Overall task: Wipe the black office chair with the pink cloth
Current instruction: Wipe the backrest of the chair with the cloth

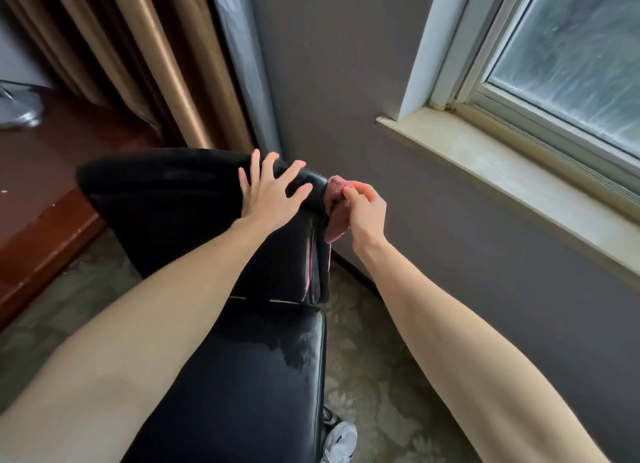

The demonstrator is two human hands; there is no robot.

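Note:
The black office chair stands in front of me, its glossy seat near me and its backrest farther off. My left hand rests with spread, straight fingers on the top right corner of the backrest. My right hand grips the bunched pink cloth against the backrest's right side edge. Part of the cloth hangs down below my fingers. A wet sheen shows on the seat.
A grey wall stands right behind the chair, with a window sill and window to the right. Brown curtains hang at the back left above a reddish wooden platform. Patterned carpet lies underfoot, and a white shoe shows beside the seat.

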